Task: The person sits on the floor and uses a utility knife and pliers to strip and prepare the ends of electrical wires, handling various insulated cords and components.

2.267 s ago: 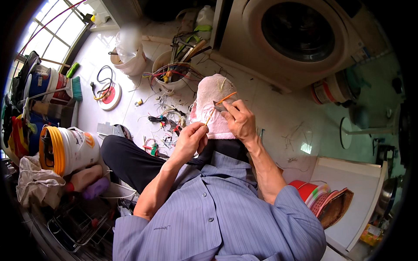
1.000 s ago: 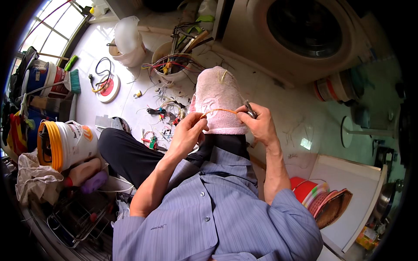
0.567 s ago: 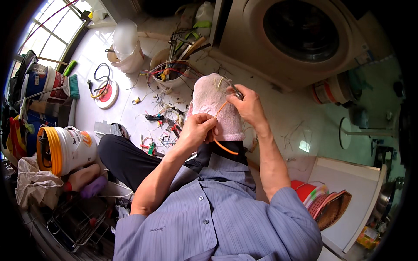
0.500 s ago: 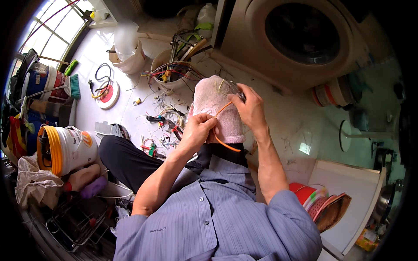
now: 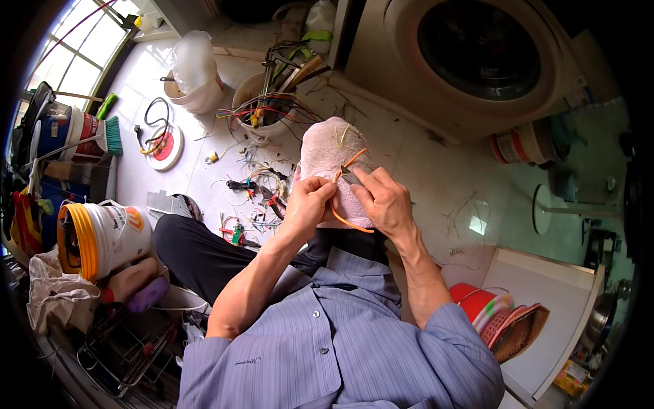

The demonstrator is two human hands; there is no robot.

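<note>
Wire [image 5: 355,157], thin and orange, above the pink cloth [image 5: 323,146] draped over the dark-trousered leg [image 5: 354,244]. Pinched in the left hand [image 5: 308,202], thumb against forefinger, with a free length curving down below. Clamped in the right hand [image 5: 390,204]: a small dark blade [image 5: 349,176], laid across the wire or just beside it, too small to tell which. Cannot tell either where the edge faces.

To cut or scrape cleanly, probably best to hold the left pinch close under the blade, to stop the wire bending away. Set the edge at a low slant, press lightly, and work with short strokes toward the upper tip, away from the left thumb. Turn the wire a little between strokes rather than dig in; too much force could nick any core inside. Steady both hands against each other, and spare the cloth and leg beneath.
</note>
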